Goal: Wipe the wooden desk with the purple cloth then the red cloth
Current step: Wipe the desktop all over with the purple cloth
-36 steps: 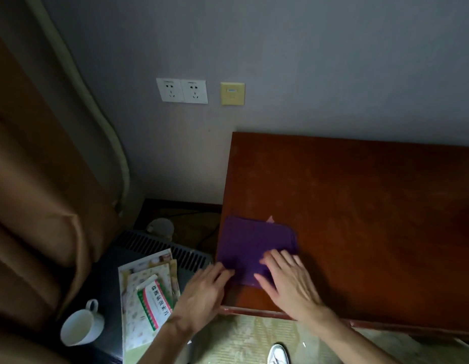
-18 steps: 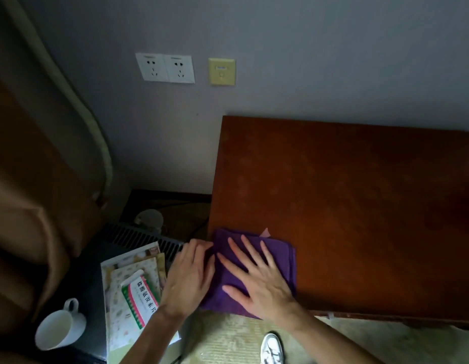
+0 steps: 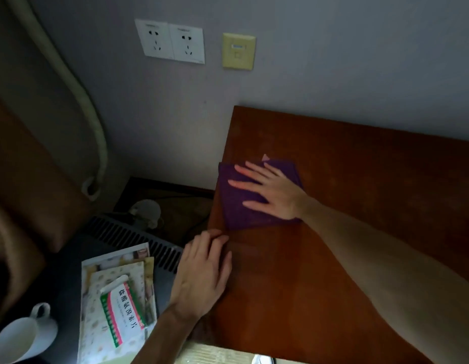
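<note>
Wipe pass 1 is underway as I read it: purple cloth (image 3: 257,198) flat on the wooden desk (image 3: 346,206), near its left edge, roughly midway between the wall side and the near side.

How I'd run this step:
- Keep the right hand (image 3: 274,191) flat and spread as it is now. Even palm pressure stops the cloth bunching.
- Work in overlapping strokes from the left edge out to the right. Most of the top to the right looks unwiped from here, though I can't judge dust in this light.
- Watch the left edge: the cloth's left side sits just at the lip, so a leftward push could drag it off toward the floor clutter.
- Red cloth isn't in view, so I can't plan the swap yet.

Hand states:
- Right: fingers straight and splayed, pressing down on top of the cloth, pointing left. No curl, no pinch.
- Left hand (image 3: 201,274): fingers straight and together, lying on the desk's left edge, nearer to me than the cloth. Fingertips just short of the cloth's near-left corner — close, but I can't confirm contact. It holds nothing; looks like bracing.

Cloth relative to hands: directly under the right palm, just beyond the left fingertips. A small pale tag pokes out at its far edge.
</note>
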{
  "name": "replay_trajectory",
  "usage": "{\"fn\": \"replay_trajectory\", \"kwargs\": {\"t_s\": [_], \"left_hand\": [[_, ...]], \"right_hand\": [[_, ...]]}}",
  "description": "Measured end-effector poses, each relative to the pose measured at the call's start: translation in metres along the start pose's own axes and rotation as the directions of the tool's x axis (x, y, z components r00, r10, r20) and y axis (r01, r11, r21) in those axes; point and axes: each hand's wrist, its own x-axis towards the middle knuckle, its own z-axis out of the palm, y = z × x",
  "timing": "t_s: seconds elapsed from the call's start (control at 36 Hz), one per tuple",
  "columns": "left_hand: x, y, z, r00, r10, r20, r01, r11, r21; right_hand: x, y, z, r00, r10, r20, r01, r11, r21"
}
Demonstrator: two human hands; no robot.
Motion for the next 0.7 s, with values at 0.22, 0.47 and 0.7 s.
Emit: {"fn": "replay_trajectory", "kwargs": {"t_s": [0.22,0.47,0.7], "left_hand": [[0.026,0.008,0.024,0.976,0.103,0.194,-0.111,0.993,0.031],[0.029,0.004,0.027,0.97,0.12,0.212,-0.132,0.99,0.044],[0.029,0.009,0.022,0.974,0.094,0.204,-0.102,0.994,0.032]], "right_hand": [[0.072,0.098,-0.019,0.996,0.092,-0.023,-0.091,0.996,0.023],[0.108,0.146,-0.024,0.883,0.452,-0.125,-0.437,0.89,0.131],[0.07,0.105,-0.015,0.822,0.555,-0.127,-0.54,0.831,0.137]]}}
